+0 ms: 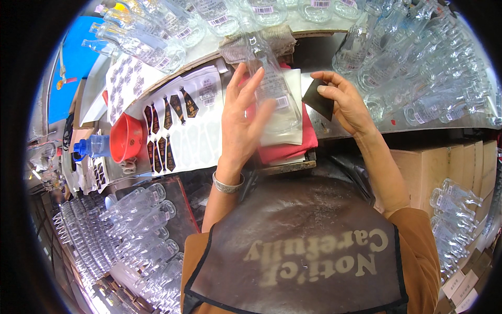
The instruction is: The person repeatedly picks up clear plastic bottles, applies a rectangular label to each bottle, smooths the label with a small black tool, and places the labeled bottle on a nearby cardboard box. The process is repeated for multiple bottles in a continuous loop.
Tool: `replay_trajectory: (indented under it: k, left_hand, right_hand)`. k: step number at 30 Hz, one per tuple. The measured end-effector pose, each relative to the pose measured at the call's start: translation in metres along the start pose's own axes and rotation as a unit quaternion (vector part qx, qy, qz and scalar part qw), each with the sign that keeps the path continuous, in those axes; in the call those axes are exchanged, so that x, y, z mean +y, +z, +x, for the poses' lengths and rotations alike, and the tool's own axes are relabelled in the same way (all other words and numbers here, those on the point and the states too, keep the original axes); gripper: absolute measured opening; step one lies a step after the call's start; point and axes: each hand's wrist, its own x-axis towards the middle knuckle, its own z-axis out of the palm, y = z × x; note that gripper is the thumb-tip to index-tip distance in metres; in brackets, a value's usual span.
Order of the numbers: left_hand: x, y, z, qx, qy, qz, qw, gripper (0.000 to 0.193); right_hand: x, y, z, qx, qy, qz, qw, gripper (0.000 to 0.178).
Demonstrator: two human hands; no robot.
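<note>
A clear glass bottle [271, 78] lies in front of me on a folded white cloth [294, 94], its neck toward the far side and resting by a rolled greyish cloth [282, 37]. Pinkish-red cloth [309, 137] shows beneath the white one. My left hand [239, 118] is at the bottle's left side, fingers apart and its thumb smeared by motion; whether it touches the glass I cannot tell. Between thumb and fingers, my right hand [348, 104] grips a thin dark square scraper-like piece [318, 99], just right of the bottle.
Left of the cloths lies a sheet of dark tie-shaped decals [168, 112], with a red bowl [127, 138] and a blue-capped water bottle [94, 146] beyond. Glass bottles crowd the far bench [217, 23], the right [397, 68] and lower left [141, 225]. Cardboard boxes [413, 175] stand at right.
</note>
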Motion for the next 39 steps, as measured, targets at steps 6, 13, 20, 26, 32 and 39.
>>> replay_trajectory:
  k: [6,13,20,26,32,39]
  left_hand:
    - [0.002,-0.001,0.001,-0.004,0.005,0.023,1.000,0.055]
    - [-0.005,-0.001,0.001,-0.004,0.018,0.032,0.999,0.055]
    - [-0.007,0.000,-0.003,0.001,0.010,0.015,1.000,0.079]
    - [-0.008,-0.010,-0.031,-0.065,0.044,0.026,0.997,0.110]
    - [-0.011,0.010,-0.037,0.016,0.026,-0.024,0.999,0.101]
    - [-0.006,0.016,-0.040,0.048,0.028,-0.026,0.998,0.111]
  right_hand:
    - [-0.027,0.021,0.007,-0.066,-0.100,-0.147,0.982,0.032]
    - [-0.047,0.040,0.045,-0.024,-0.293,-0.330,0.897,0.029]
    - [-0.070,0.066,0.047,-0.011,-0.307,-0.429,0.850,0.029]
    - [-0.067,0.068,0.030,-0.016,-0.485,-0.504,0.714,0.023]
    - [-0.042,0.081,-0.028,-0.210,-0.496,-0.553,0.635,0.033]
    - [-0.047,0.108,-0.014,-0.292,-0.395,-0.604,0.627,0.014]
